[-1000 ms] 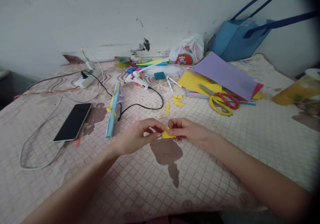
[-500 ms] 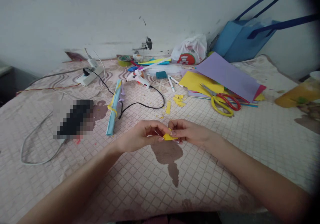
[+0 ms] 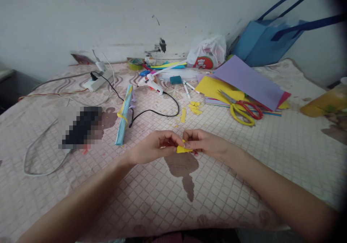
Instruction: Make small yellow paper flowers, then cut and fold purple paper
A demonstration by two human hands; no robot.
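A small piece of yellow paper (image 3: 182,149) is pinched between the fingertips of both hands, above the middle of the patterned tablecloth. My left hand (image 3: 155,147) grips its left side and my right hand (image 3: 202,141) its right side, with the fingers partly covering it. Beyond my hands lie a yellow paper strip (image 3: 183,115) and several small yellow paper cutouts (image 3: 195,108). To the left rests a rolled light-blue paper tube (image 3: 123,122), with a curled yellow strip around it and a purple curl at its side.
Scissors (image 3: 242,109) with red and yellow handles lie against stacked coloured paper (image 3: 246,80). A white glue gun (image 3: 150,84) trails a black cord. At left are a power strip (image 3: 98,81) and a blurred dark object (image 3: 82,127). A blue bag (image 3: 267,44) stands back right.
The camera view has shifted slightly. Both hands keep hold of the yellow paper in nearly the same place, with only tiny finger movement.
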